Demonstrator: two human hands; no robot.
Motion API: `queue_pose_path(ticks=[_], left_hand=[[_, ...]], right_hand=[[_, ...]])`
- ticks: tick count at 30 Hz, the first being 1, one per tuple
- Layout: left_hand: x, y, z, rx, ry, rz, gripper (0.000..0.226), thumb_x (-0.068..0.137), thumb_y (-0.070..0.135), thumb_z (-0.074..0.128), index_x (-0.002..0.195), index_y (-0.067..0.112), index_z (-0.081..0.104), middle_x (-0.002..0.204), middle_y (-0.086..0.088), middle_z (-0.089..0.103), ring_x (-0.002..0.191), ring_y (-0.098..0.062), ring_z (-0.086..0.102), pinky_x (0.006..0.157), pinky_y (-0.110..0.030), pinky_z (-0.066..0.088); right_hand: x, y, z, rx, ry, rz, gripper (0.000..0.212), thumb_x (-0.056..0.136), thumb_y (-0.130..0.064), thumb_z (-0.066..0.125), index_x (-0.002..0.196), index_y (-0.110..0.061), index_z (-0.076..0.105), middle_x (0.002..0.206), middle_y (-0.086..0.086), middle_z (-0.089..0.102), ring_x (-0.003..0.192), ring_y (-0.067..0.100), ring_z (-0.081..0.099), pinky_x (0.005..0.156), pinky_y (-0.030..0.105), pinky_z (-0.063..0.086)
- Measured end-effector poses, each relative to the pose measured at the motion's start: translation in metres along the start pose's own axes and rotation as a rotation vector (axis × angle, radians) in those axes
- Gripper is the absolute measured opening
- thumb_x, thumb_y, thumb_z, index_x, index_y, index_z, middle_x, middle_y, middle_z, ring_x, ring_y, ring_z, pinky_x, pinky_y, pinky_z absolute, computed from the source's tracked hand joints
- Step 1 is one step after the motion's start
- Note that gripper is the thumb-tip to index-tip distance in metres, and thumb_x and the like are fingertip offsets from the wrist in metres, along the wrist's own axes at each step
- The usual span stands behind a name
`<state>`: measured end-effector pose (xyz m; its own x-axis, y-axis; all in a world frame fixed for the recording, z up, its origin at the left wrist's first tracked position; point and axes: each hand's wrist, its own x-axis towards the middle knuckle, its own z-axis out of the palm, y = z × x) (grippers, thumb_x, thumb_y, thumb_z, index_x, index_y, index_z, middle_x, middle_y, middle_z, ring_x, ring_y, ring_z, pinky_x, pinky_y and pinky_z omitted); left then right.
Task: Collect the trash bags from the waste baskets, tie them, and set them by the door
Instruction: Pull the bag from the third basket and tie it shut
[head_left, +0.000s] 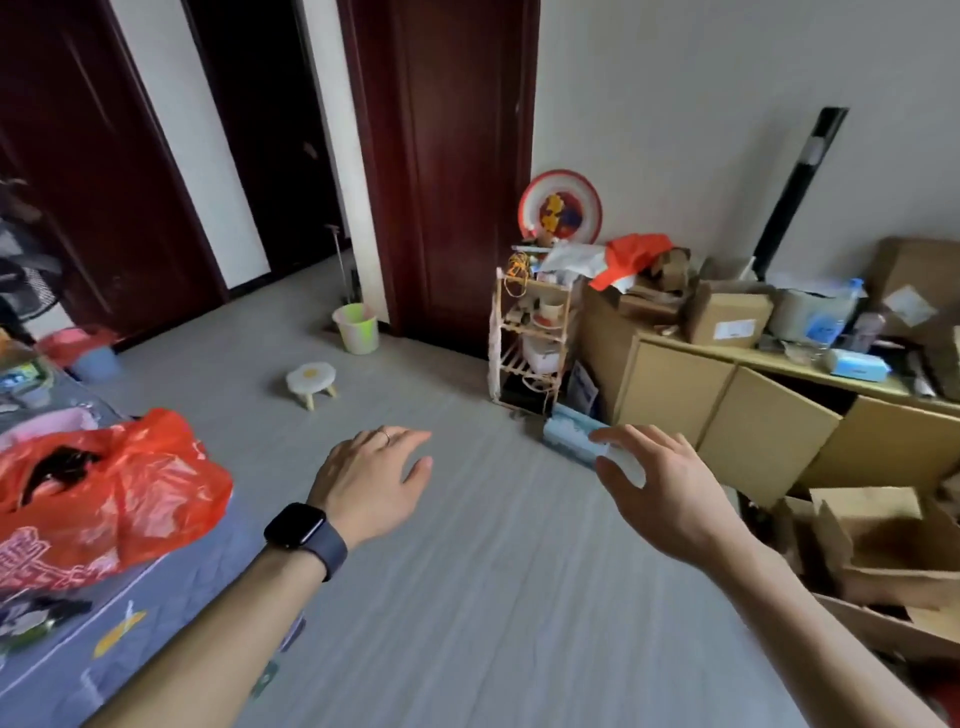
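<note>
Two waste baskets stand on the floor far ahead. A light green basket (356, 327) is beside the dark red door (457, 171). A blue basket (96, 361) lined with a red bag (65, 343) sits at the far left. My left hand (371, 480), with a dark watch on the wrist, hovers over the grey floor with relaxed fingers and holds nothing. My right hand (660, 488) is stretched forward, fingers spread and empty. A red plastic bag (111, 483) lies on the bed at my left, apart from both hands.
A small white stool (310, 382) stands mid-floor. A wooden rack (532, 338) and a low cabinet (727, 410) piled with boxes line the right wall. Open cardboard boxes (878, 545) crowd the near right. The bed (62, 649) fills the near left. A blue packet (569, 434) lies by the cabinet.
</note>
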<state>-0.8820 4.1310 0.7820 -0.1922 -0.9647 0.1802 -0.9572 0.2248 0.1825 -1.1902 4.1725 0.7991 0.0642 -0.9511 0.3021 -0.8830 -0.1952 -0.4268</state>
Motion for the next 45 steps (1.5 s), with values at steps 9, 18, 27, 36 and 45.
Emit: queue_pose_path(ticks=[9, 18, 27, 36, 45], left_hand=[[0.185, -0.113, 0.037, 0.007, 0.030, -0.181, 0.044, 0.098, 0.044, 0.043, 0.140, 0.030, 0.049, 0.139, 0.004, 0.055, 0.126, -0.022, 0.051, 0.099, -0.034, 0.040], [0.388, -0.222, 0.047, 0.038, 0.036, -0.260, 0.043, 0.098, 0.044, 0.043, 0.139, 0.032, 0.048, 0.139, 0.005, 0.054, 0.126, -0.022, 0.050, 0.098, -0.035, 0.042], [0.537, -0.351, 0.065, 0.068, 0.014, -0.491, 0.051, 0.093, 0.049, 0.035, 0.138, 0.031, 0.049, 0.137, 0.002, 0.057, 0.120, -0.025, 0.055, 0.093, -0.036, 0.046], [0.585, -0.522, 0.072, 0.060, 0.004, -0.763, 0.057, 0.093, 0.058, 0.028, 0.141, 0.033, 0.046, 0.140, 0.004, 0.054, 0.124, -0.022, 0.053, 0.100, -0.040, 0.046], [0.642, -0.763, 0.087, 0.001, -0.086, -0.899, 0.049, 0.099, 0.050, 0.038, 0.145, 0.034, 0.040, 0.147, 0.003, 0.047, 0.130, -0.021, 0.048, 0.106, -0.042, 0.040]], right_hand=[[0.242, -0.003, 0.105, 0.044, -0.105, -0.158, 0.031, 0.096, -0.038, 0.054, 0.125, -0.034, 0.059, 0.125, -0.008, 0.063, 0.108, 0.023, 0.052, 0.093, 0.037, 0.046], [0.494, -0.008, 0.185, 0.069, -0.110, -0.249, 0.027, 0.095, -0.030, 0.057, 0.121, -0.029, 0.064, 0.113, -0.005, 0.066, 0.105, 0.026, 0.056, 0.090, 0.032, 0.043], [0.736, -0.040, 0.316, 0.201, -0.233, -0.450, 0.033, 0.090, -0.038, 0.051, 0.114, -0.024, 0.068, 0.112, -0.003, 0.070, 0.103, 0.026, 0.063, 0.094, 0.033, 0.044], [0.907, -0.159, 0.463, 0.270, -0.461, -0.568, 0.029, 0.093, -0.037, 0.059, 0.121, -0.037, 0.062, 0.124, -0.009, 0.064, 0.117, 0.024, 0.056, 0.099, 0.038, 0.048], [1.036, -0.328, 0.631, 0.239, -0.572, -0.638, 0.028, 0.095, -0.034, 0.056, 0.122, -0.033, 0.063, 0.127, -0.007, 0.064, 0.115, 0.024, 0.056, 0.099, 0.033, 0.045]])
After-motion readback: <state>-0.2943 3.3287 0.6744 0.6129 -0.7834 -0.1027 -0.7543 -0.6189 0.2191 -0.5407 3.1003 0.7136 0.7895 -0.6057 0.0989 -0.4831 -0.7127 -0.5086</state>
